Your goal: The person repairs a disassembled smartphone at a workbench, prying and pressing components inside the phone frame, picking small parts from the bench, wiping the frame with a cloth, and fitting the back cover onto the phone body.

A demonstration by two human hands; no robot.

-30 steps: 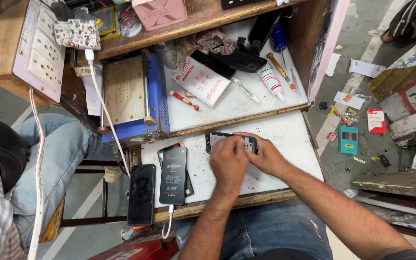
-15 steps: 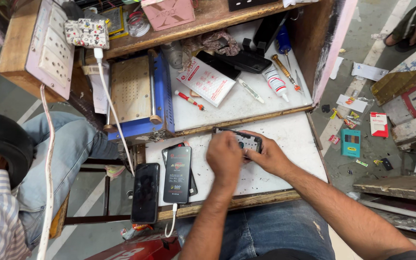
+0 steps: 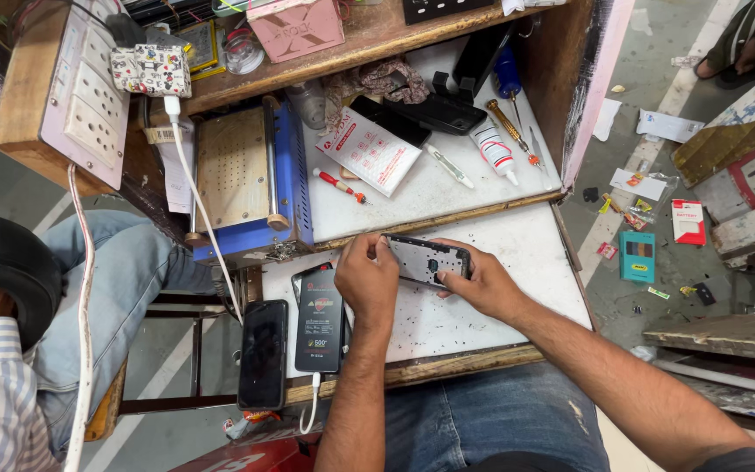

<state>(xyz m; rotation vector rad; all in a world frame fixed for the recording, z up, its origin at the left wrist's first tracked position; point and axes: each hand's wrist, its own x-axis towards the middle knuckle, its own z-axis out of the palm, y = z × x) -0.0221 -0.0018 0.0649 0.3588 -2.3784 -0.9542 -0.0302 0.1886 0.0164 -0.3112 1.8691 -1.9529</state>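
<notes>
Both hands grip the open phone frame [image 3: 427, 260] over the white table [image 3: 526, 262] — left hand [image 3: 367, 278] & right hand [image 3: 481, 284] closed on its ends. Looks like mid-fix; next needs a steady hold.

The person's left hand [image 3: 367, 278] and right hand [image 3: 482, 284] were bare, with no gloves, rings or watch showing. Both forearms were uncovered along all of their visible length; no sleeve edge showed on the left arm up to the lower edge of the view. At the bottom right corner a small patch of dark grey cloth showed at the upper right arm. The legs were clad in blue denim jeans [image 3: 482, 419], mid-blue and faded, with a small pale worn spot on the right thigh and creases running across the lap.
</notes>
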